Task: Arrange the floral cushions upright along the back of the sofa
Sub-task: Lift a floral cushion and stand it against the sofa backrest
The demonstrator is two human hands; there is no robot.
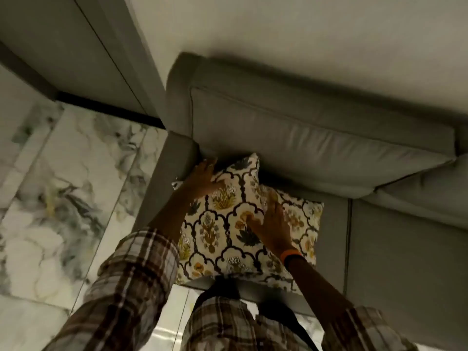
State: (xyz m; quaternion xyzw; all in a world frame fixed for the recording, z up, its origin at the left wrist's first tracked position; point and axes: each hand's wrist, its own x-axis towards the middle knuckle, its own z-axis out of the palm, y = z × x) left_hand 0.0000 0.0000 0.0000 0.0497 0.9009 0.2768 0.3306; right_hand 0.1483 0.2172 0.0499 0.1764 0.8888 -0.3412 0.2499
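Note:
A cream floral cushion (222, 224) with dark lattice and yellow flowers lies tilted on the grey sofa seat, its top corner near the back cushion (316, 143). A second floral cushion (306, 219) lies partly under it to the right. My left hand (202, 177) grips the top cushion's upper left edge beside the sofa's armrest (164, 188). My right hand (273, 226), with an orange wristband, presses flat on the cushion's right side where the two overlap.
The grey sofa (395, 249) runs to the right along a pale wall (304, 34). A marble-patterned tile floor (63, 198) lies to the left of the armrest. My plaid sleeves and shirt fill the bottom of the view.

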